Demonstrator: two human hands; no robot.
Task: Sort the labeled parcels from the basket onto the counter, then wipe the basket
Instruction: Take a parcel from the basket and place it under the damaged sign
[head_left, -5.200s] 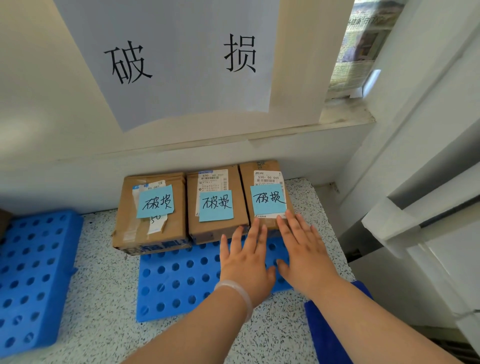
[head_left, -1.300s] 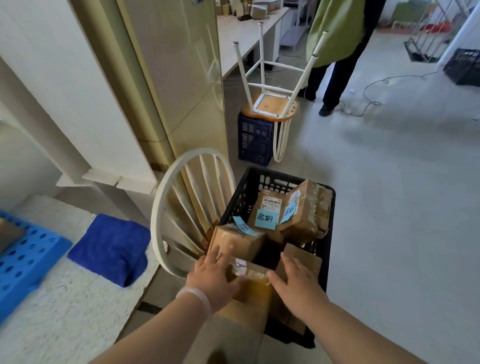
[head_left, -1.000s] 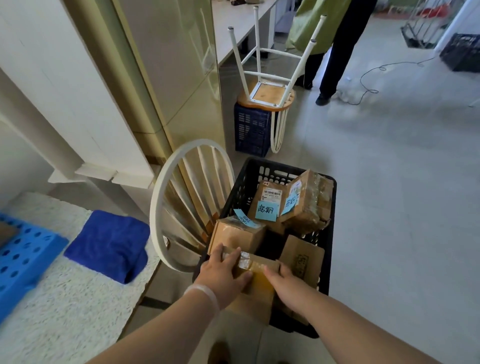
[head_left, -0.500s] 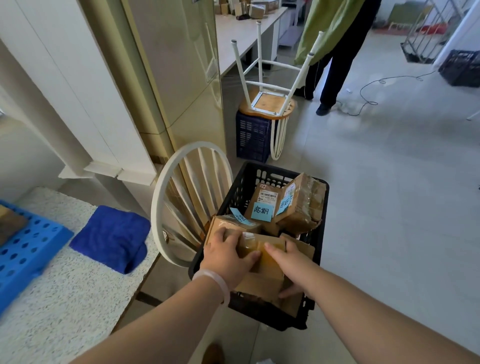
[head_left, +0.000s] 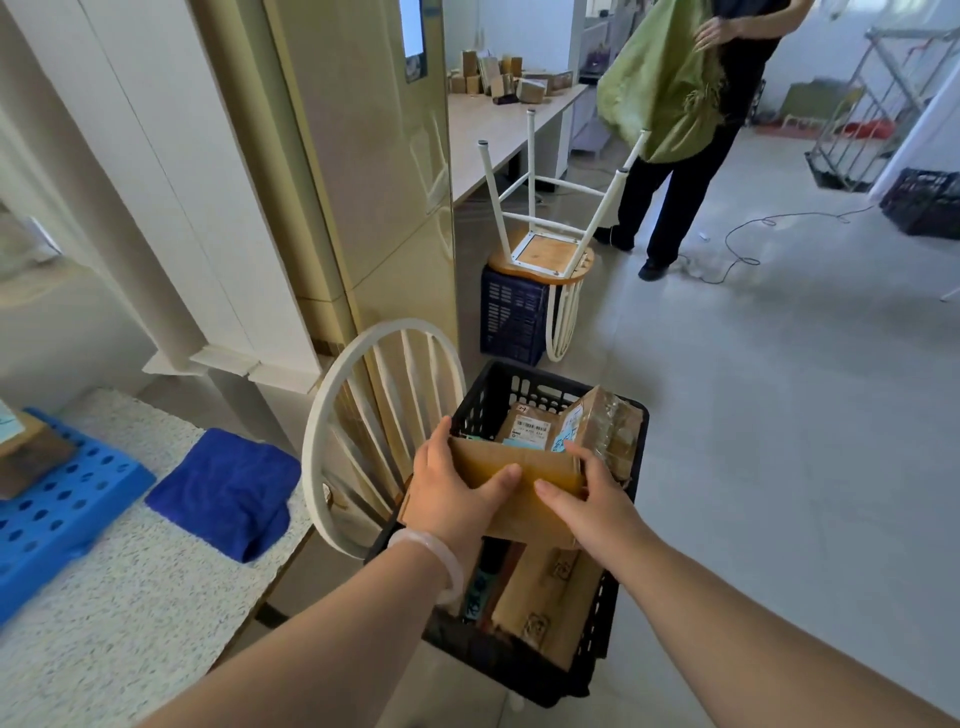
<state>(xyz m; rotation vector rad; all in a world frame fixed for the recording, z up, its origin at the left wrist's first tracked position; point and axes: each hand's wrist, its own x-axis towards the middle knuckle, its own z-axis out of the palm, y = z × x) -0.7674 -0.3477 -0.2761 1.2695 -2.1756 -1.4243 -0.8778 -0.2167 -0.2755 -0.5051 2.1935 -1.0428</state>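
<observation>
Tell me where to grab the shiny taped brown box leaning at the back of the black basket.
Come from above and grip the tape-wrapped brown cardboard box by its raised top end, across the two broad faces. It leans in the black plastic basket's far right corner, that end up by the rim. The left hand and right hand grip a flat brown cardboard parcel.
</observation>
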